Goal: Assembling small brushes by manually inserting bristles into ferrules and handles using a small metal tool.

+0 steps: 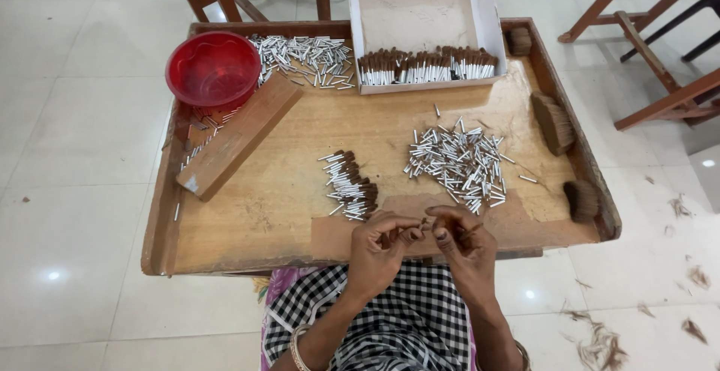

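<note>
1. Right now the left hand (379, 237) and the right hand (459, 237) meet at the near edge of the desk (300, 191); each grip is narrow, fingertips pinched together around a small piece (424, 225) held between the two hands, too small to tell whether it is a tube, a tuft, or both.
2. To do this well, the person likely needs the fingertips close to the end of the piece, the two hands kept in line with each other, and the wrists steady over the desk edge so nothing slips or splays.
3. Just beyond the left hand lies one small heap of finished pieces (351, 185), silver tubes with brown tips; too many overlap for a count.
4. Just beyond the right hand lies one loose pile of bare silver tubes (459, 163), within easy reach, also uncountable.
5. Along the right rim three brown fibre bundles (555, 122) show.
6. At the far edge stands one white cardboard box (420, 19) holding one row of tipped pieces.
7. To the left lie one wooden block (238, 137), one red plastic bowl (213, 68) and a second scatter of silver tubes (307, 56).
</note>
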